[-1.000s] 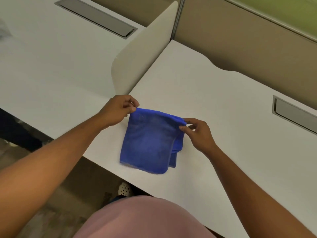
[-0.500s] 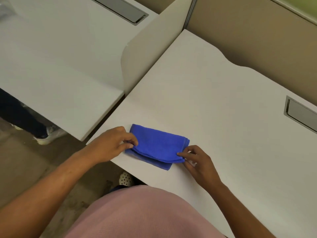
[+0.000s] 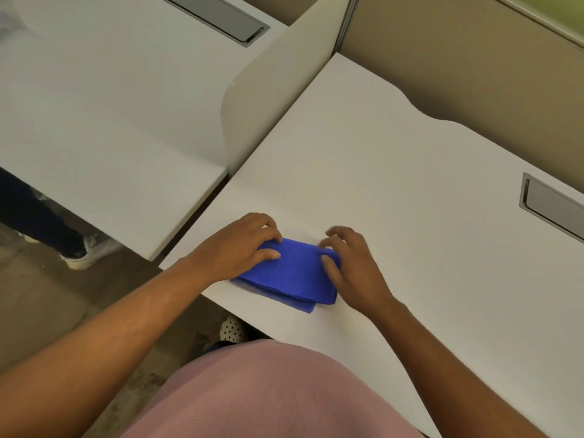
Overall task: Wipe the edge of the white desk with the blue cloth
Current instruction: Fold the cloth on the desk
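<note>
The blue cloth point(image 3: 292, 273) lies folded into a narrow strip on the white desk point(image 3: 395, 184), close to its front edge point(image 3: 218, 298) near the left corner. My left hand point(image 3: 237, 245) covers the cloth's left end, fingers curled over it and thumb on top. My right hand point(image 3: 350, 267) rests on the right end with the thumb on the cloth. Its fingers are spread and slightly blurred past the cloth's far side.
A white divider panel point(image 3: 271, 90) rises along the desk's left side, with a second white desk point(image 3: 94, 105) beyond it. A grey cable hatch point(image 3: 550, 203) is set in at the right. A beige partition point(image 3: 474, 58) backs the desk. Another person's leg and shoe point(image 3: 76, 254) stand at the left.
The cloth was held up open by two corners, then laid down and folded over near the front edge. Both hands now lie on top of it instead of pinching its ends.
</note>
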Tool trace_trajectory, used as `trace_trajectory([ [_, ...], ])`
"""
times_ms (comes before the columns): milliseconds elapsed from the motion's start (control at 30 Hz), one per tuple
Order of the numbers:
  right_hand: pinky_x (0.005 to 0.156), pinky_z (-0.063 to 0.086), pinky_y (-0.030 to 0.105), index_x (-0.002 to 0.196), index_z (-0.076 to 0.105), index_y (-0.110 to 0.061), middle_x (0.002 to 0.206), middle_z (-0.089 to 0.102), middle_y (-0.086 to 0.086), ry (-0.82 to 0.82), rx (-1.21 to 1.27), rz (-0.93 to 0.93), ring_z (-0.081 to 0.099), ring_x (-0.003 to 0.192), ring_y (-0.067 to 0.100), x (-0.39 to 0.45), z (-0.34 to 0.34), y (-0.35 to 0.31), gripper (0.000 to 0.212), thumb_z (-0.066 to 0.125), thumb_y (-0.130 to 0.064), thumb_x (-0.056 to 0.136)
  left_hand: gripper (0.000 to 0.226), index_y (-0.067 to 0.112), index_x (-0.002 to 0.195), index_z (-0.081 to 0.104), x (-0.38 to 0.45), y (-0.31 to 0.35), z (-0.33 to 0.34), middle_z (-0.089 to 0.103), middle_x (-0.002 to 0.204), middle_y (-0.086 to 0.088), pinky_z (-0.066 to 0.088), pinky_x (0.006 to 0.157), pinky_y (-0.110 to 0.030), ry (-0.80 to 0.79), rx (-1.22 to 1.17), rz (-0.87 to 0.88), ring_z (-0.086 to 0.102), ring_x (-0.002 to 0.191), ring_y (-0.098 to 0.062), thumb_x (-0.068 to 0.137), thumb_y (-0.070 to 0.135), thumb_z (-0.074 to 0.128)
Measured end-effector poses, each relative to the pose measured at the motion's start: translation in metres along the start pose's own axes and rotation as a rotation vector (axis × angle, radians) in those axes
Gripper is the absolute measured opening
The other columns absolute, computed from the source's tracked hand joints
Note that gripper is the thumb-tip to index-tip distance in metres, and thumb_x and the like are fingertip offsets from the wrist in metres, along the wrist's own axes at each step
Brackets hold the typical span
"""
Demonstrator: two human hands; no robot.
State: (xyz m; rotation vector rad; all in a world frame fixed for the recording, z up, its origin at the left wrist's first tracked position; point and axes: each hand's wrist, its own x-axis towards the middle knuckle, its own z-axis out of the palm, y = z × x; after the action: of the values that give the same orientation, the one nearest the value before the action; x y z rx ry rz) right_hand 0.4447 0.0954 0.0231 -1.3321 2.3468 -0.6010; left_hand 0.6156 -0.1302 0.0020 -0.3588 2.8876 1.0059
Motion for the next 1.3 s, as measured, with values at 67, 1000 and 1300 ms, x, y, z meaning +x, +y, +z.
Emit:
trace_trajectory([
  [67, 0.112, 0.039, 0.029, 0.138, 0.056, -0.024, 0.156, 0.045, -0.005, -0.203, -0.015, 0.027, 0.043, 0.138, 0.015, 0.02, -0.002, -0.01, 0.033, 0.059, -0.027, 0.104, 0.026, 0.029, 0.123, 0.063, 0.011, 0.003, 0.001, 0.057, 0.126, 0.014, 0.045, 0.093, -0.024, -0.071, 0.006, -0.008, 0.055, 0.109, -0.006, 0.101, 0.043, 0.06],
  [1000, 0.078, 0.054, 0.026, 0.103, 0.072, -0.034, 0.105, 0.073, -0.016, -0.156, 0.287, 0.349, 0.069, 0.097, 0.007, -0.036, -0.18, 0.164, 0.015, 0.076, -0.033, 0.09, 0.02, 0.034, 0.1, 0.074, 0.229, 0.18, 0.003, 0.074, 0.101, 0.014, 0.059, 0.078, -0.034, -0.494, -0.075, 0.068, 0.07, 0.093, -0.01, 0.083, 0.027, 0.079],
  [1300, 0.078, 0.063, 0.032, 0.112, 0.073, -0.012, 0.111, 0.078, 0.012, 0.362, 0.932, 0.456, 0.077, 0.096, 0.02, -0.033, -0.267, 0.309, 0.035, 0.09, -0.02, 0.083, 0.032, 0.022, 0.111, 0.074, 0.37, 0.251, 0.027, 0.079, 0.107, -0.003, 0.062, 0.075, -0.03, -0.243, -0.747, -0.117, 0.077, 0.096, -0.02, 0.081, 0.018, 0.086],
])
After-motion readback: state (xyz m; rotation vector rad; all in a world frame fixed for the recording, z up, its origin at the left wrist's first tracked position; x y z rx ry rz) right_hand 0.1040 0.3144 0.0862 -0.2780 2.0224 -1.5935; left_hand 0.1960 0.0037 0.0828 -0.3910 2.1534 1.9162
